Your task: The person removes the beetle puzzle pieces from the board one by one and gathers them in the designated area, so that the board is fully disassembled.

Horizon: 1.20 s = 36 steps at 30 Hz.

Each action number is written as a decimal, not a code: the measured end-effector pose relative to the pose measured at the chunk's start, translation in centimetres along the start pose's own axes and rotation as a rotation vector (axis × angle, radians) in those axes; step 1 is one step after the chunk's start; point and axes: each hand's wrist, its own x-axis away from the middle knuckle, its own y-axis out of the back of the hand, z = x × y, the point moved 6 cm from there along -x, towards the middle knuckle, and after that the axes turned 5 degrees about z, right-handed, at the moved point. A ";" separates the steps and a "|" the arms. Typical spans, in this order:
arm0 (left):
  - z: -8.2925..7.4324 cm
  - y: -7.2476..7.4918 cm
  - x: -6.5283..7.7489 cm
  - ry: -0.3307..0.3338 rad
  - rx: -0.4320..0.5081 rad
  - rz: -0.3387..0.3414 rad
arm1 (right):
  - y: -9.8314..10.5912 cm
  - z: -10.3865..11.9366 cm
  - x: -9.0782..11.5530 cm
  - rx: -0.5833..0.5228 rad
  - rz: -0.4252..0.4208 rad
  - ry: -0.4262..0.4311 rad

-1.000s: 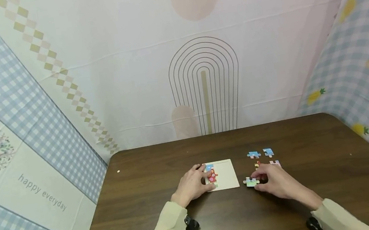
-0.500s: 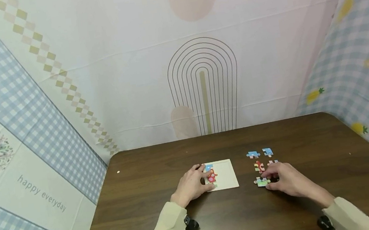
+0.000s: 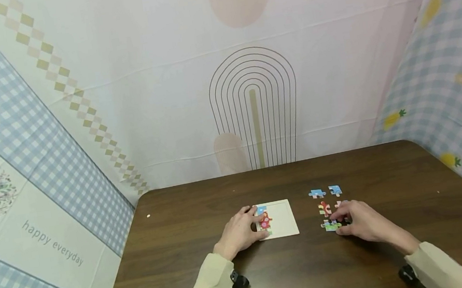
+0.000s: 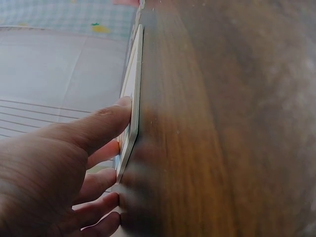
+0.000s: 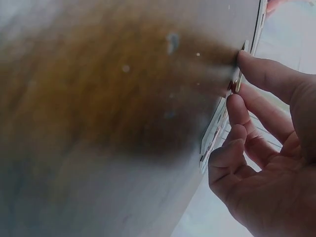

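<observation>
My left hand (image 3: 237, 233) rests on the left side of a cream puzzle board (image 3: 285, 219), fingers spread and thumb on its near edge. Joined pieces with a red figure (image 3: 265, 221) fill the board's left strip, partly covered by the fingers. In the left wrist view the thumb lies on the board's rim (image 4: 136, 116). To the right of the board, my right hand (image 3: 366, 223) pinches a green and purple puzzle piece (image 3: 331, 226) between thumb and forefinger, low over the table. A red and yellow puzzle piece (image 3: 324, 208) lies just behind it.
Two blue puzzle pieces (image 3: 317, 193) lie farther back on the dark wooden table (image 3: 187, 213). A pinkish piece (image 3: 342, 203) shows partly behind the right hand. A patterned cloth (image 3: 167, 123) hangs behind the table.
My right hand has moved right with the green and purple piece, away from the board, and the piece has turned slightly. My left hand and the board have stayed in place.
</observation>
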 end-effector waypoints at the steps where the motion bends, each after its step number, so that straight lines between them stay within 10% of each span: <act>1: 0.0 0.0 0.0 -0.001 0.002 -0.001 | 0.0 0.0 0.0 -0.002 0.003 -0.001; 19: 0.0 -0.1 0.1 0.003 0.047 -0.007 | 0.3 0.6 -0.2 -0.037 -0.050 0.015; 36: 3.1 -2.9 -1.9 0.035 0.081 -0.092 | -2.8 9.0 -7.4 -0.088 -0.051 0.054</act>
